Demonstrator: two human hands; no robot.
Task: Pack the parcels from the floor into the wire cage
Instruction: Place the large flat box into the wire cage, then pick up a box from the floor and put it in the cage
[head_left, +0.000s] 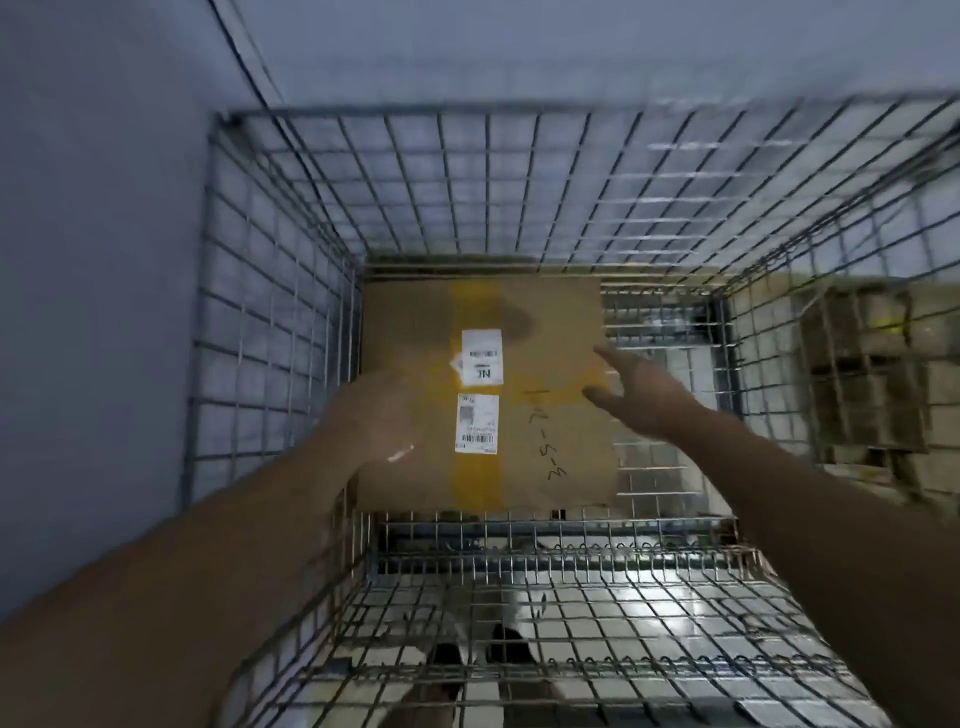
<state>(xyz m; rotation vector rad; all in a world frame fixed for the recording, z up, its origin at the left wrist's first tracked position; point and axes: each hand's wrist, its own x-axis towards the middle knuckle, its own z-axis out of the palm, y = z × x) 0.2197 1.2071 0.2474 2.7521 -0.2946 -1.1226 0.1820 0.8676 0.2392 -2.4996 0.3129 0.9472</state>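
Note:
A brown cardboard parcel (550, 332) with yellow tape, white labels and handwritten marks sits inside the wire cage (291, 291), against its left wall. My left hand (379, 421) lies blurred on the parcel's left side; its fingers cannot be made out. My right hand (631, 387) hovers at the parcel's right edge with fingers spread and straight, holding nothing. Both arms reach down into the cage from its near side.
A grey wall (93, 260) stands close on the left and behind the cage. More cardboard boxes (872, 374) are stacked outside the cage on the right. The cage's folded front panel (571, 597) lies low near me, with glossy floor under it.

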